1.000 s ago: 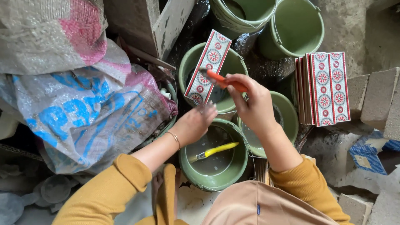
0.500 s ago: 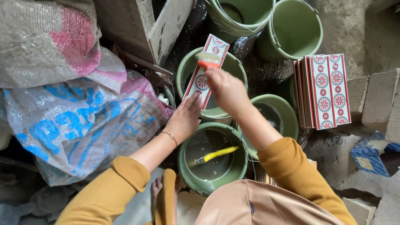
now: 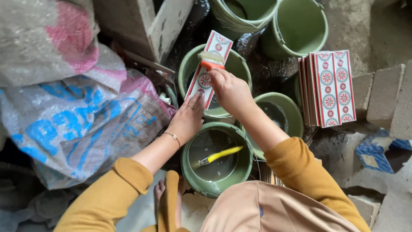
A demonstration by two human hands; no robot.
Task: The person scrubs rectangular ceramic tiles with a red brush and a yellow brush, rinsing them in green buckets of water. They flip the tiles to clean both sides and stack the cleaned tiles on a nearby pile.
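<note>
A patterned tile [image 3: 209, 71], long and narrow with red and white rosettes, is propped tilted over a green bucket [image 3: 238, 65] in the middle of the scene, its far end past the bucket's far rim. The near end of the tile is steadied by the left hand [image 3: 187, 118], fingers spread flat against its near left edge; a ring and a thin bracelet are seen on that hand and wrist. An orange-handled brush [image 3: 210, 60] is gripped in the closed right hand [image 3: 231, 91], and its pale bristles are laid on the far part of the tile's face.

Two more green buckets are set nearer: one just right of the hands [image 3: 285, 112] holding murky liquid, and one closest to the person [image 3: 214, 182] in which a yellow-handled brush [image 3: 218, 156] is lying. Two further green buckets [image 3: 296, 30] are placed at the far side, one stack of them partly cut off by the frame edge.

A stack of matching tiles [image 3: 328, 88] is stood on edge to the right, leaning near grey concrete blocks [image 3: 384, 94]. Woven plastic sacks [image 3: 81, 111] with blue and pink print are piled on the left. A slab of board [image 3: 165, 25] is leaned at the far left of the buckets. Mustard-yellow sleeves [image 3: 128, 182] are worn on both arms. A bare foot [image 3: 159, 189] is seen at the near edge on the wet, dirty floor [image 3: 343, 150].
</note>
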